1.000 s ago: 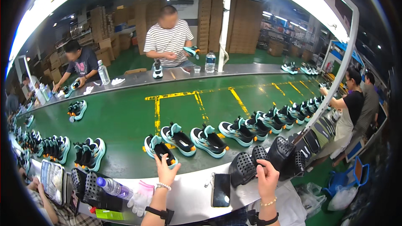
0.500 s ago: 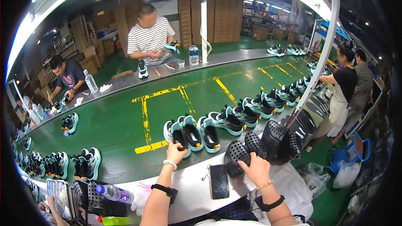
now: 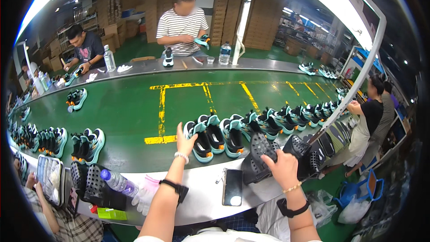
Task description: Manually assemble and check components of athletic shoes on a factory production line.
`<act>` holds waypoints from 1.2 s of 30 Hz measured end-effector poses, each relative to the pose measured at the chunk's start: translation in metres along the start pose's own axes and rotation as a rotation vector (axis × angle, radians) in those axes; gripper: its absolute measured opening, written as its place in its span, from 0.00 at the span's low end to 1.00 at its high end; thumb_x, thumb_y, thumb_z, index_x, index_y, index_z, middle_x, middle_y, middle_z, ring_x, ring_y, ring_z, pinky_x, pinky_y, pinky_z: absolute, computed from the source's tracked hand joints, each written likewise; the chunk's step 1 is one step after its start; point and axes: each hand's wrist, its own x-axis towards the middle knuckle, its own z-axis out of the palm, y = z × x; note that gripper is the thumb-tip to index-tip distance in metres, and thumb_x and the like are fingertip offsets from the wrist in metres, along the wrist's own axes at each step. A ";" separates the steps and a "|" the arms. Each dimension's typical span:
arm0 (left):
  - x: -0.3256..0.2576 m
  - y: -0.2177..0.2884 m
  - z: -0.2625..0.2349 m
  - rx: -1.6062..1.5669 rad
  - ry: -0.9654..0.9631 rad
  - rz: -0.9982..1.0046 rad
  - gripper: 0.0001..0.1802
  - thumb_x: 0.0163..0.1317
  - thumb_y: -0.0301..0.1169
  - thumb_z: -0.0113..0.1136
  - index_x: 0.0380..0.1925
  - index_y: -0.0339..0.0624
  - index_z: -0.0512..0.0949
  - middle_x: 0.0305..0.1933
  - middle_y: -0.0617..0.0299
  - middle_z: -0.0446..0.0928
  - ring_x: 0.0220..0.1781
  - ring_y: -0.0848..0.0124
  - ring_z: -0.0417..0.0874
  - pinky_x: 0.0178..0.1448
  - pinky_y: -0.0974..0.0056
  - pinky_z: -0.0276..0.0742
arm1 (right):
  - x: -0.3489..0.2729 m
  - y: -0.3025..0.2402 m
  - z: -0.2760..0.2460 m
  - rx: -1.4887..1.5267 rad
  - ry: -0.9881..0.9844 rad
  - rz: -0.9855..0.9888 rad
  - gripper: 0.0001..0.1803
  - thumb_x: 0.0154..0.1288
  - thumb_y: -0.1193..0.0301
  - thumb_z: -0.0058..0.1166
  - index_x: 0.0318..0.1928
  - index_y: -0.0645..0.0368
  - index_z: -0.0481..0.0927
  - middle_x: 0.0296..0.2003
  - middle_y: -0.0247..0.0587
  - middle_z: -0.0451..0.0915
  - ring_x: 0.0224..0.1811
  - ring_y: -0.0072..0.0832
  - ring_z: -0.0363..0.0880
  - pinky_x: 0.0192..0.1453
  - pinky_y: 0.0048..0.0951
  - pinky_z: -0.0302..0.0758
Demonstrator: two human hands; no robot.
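Observation:
My left hand [image 3: 184, 141] is at the left end of a row of black and teal sneakers with orange heel tabs. Its fingers are stretched and apart beside the outermost sneaker [image 3: 201, 145]; whether they touch it, I cannot tell. Two more sneakers, including a nearby one [image 3: 232, 139], stand close to its right. My right hand [image 3: 284, 169] grips a black clog-shaped form with holes [image 3: 261, 147], which is tilted with its toe up; some fingers are hidden. Below it is a black block-like base [image 3: 253, 172]. A phone [image 3: 233, 188] lies on the white ledge between my forearms.
Sneakers [image 3: 289, 121] continue along the green belt [image 3: 130, 107] to the far right. More black forms [image 3: 298, 148] stand beyond my right hand. Left of me are a purple-capped bottle [image 3: 120, 183] and gloves [image 3: 147, 192]. Across the belt, a person [image 3: 182, 27] handles a shoe.
The view has shifted. My left hand has come off the sneaker's heel to its left side, fingers spreading. Beside my right hand, the perforated form now tilts up.

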 end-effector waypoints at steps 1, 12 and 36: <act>0.007 0.002 0.001 -0.070 -0.125 -0.052 0.43 0.49 0.32 0.70 0.64 0.37 0.60 0.63 0.44 0.67 0.64 0.54 0.69 0.68 0.57 0.63 | 0.011 -0.014 -0.009 0.070 0.000 -0.043 0.31 0.56 0.43 0.56 0.20 0.62 0.74 0.17 0.53 0.76 0.23 0.48 0.79 0.29 0.42 0.75; 0.020 0.000 0.010 0.347 -0.464 -0.255 0.36 0.65 0.60 0.38 0.49 0.39 0.78 0.46 0.36 0.78 0.53 0.43 0.77 0.56 0.50 0.72 | 0.133 -0.115 0.132 0.274 -0.617 -0.277 0.33 0.51 0.43 0.61 0.25 0.67 0.82 0.23 0.51 0.82 0.28 0.40 0.83 0.34 0.37 0.77; -0.004 -0.026 -0.005 0.192 -0.375 -0.133 0.34 0.64 0.57 0.46 0.55 0.40 0.74 0.50 0.38 0.77 0.57 0.45 0.75 0.61 0.55 0.68 | 0.085 -0.176 0.243 0.058 -0.453 -0.237 0.18 0.66 0.62 0.42 0.35 0.50 0.87 0.36 0.39 0.86 0.40 0.32 0.85 0.37 0.34 0.79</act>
